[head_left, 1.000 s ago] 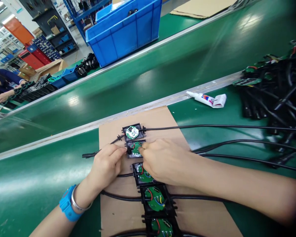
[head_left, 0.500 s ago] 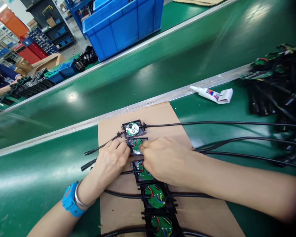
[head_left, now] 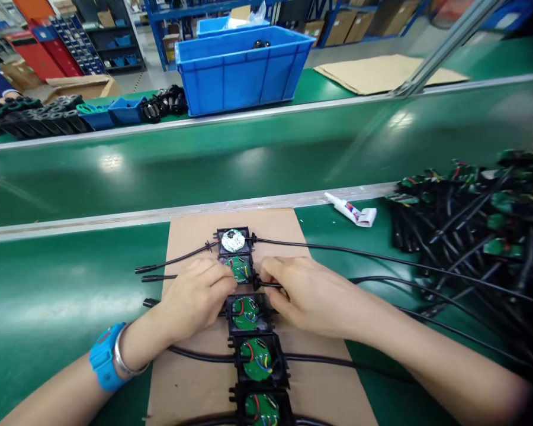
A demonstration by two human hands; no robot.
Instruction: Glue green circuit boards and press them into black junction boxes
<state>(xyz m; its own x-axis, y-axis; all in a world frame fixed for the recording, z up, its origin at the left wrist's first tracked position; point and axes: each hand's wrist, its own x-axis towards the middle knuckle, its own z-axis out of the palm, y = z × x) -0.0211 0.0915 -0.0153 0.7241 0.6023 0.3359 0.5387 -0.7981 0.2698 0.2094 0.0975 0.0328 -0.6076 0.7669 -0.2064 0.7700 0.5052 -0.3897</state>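
A column of black plastic housings, each with a round circuit board and cables, runs down a cardboard sheet [head_left: 337, 378]. My left hand [head_left: 198, 296] has its fingers closed on the left edge of the second housing from the top [head_left: 222, 260]; its fingertips are partly hidden. Inside that housing lies a green circuit board [head_left: 240, 268] with coloured wires. On its right side, my right hand [head_left: 311, 296] pinches the black cable [head_left: 270, 284] close to the housing. Just above, the top housing [head_left: 222, 232] holds a board with its whitish face up [head_left: 233, 241]. Below is another housing with a green board [head_left: 245, 313].
A white glue tube [head_left: 353, 212] lies near the bench's metal strip. To the right is a heap of black cables with circuit boards [head_left: 466, 225]. Behind the green channel stand a blue crate [head_left: 244, 77], black parts [head_left: 164, 103] and flat cardboard [head_left: 382, 72]. A person's sleeve shows far left.
My right hand has moved from over the second housing's board to the cable at its right. My left hand stays at the left edge. The camera view has levelled and shifted.
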